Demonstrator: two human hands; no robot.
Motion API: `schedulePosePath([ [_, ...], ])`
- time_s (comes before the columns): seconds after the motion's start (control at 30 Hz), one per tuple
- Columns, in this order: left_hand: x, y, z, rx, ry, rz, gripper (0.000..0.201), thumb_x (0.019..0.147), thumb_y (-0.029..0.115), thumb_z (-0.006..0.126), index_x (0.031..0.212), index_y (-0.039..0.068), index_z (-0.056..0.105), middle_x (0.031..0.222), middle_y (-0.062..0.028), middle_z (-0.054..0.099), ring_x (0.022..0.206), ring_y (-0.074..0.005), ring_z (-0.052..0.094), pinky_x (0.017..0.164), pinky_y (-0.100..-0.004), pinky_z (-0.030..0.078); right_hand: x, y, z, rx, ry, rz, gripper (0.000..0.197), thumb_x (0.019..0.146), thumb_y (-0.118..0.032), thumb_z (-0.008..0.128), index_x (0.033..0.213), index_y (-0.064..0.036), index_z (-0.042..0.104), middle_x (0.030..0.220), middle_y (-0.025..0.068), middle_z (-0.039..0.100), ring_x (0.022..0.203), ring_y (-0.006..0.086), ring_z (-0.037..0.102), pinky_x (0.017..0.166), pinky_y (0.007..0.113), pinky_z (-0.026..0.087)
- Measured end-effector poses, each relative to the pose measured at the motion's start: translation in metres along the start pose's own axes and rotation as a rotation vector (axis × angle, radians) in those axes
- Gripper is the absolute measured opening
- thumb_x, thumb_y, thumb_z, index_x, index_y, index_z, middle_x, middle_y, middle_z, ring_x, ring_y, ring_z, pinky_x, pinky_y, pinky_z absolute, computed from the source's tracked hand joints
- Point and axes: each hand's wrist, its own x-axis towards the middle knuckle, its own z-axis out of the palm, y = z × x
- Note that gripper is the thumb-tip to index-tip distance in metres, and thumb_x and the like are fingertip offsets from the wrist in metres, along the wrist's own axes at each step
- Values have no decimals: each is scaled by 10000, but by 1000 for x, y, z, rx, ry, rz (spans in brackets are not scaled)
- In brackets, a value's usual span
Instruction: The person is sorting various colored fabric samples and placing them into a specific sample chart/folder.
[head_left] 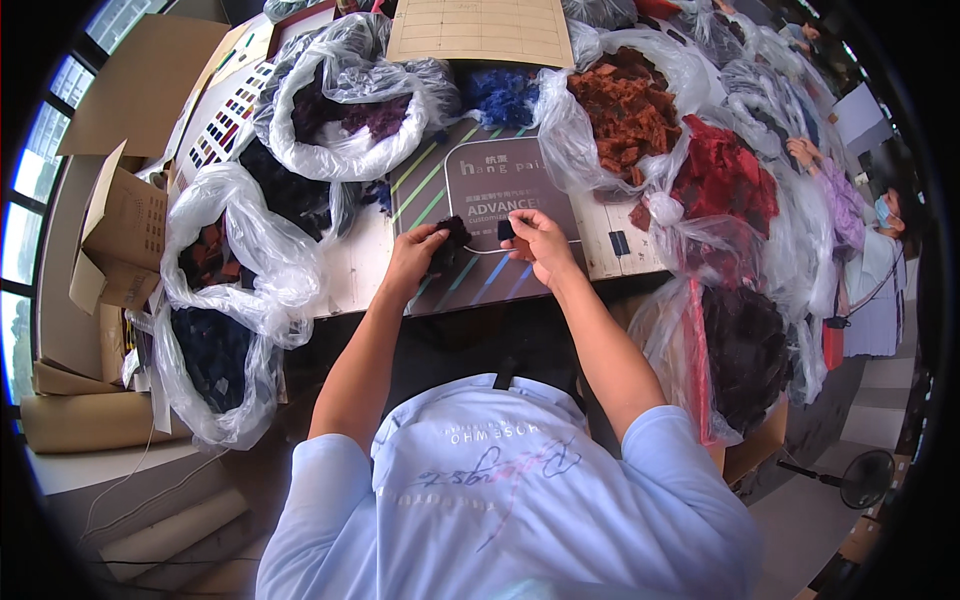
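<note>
Front edge of the white counter runs just before you, and the grey flat printed board with coloured diagonal stripes reaches about to that edge. White counter strips show either side of the board; your elbow room is toward your body, off the edge. Left side is bounded by the clear plastic bag of rust and dark pieces, far side by the loose blue fluffy pile, right by the clear bag of orange-brown chunks and the clear bag of red pieces. Small dark rectangular swatch lies on the right strip. The black fuzzy clump is above the board, left of its middle; long axis slants from near-left to far-right, upper end pointing away from you. The small black squarish piece juts left from your right fingertips; long axis, can't tell. Grips: left hand pinches the clump, thumb and fingers together; right hand pinches the small piece, narrow. Gap between the two pieces: narrow, not touching.
</note>
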Motion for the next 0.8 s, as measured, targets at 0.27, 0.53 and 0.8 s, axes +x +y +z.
schedulePosePath([
  [0.27,17,-21,19,-287,-120,82,176,986,150,636,1098,39,715,917,4,709,782,-65,613,692,-230,489,-11,-19,34,-384,-317,108,415,934,-326,722,1257,-86,622,613,-32,542,477,84,559,422,232,419],
  [0.53,6,-7,31,-56,-124,186,288,1008,219,618,1174,-9,678,978,-17,702,885,-90,604,827,-259,485,-6,-17,33,-401,-260,79,297,982,-379,641,1099,-106,640,598,-29,533,458,86,539,402,231,403],
  [0.8,-2,-33,19,-84,20,248,307,1002,278,637,1193,41,670,923,33,641,810,-45,538,721,-218,439,-26,2,33,-409,-91,-125,264,969,-327,664,1045,-77,624,645,-9,562,467,74,542,393,223,416],
])
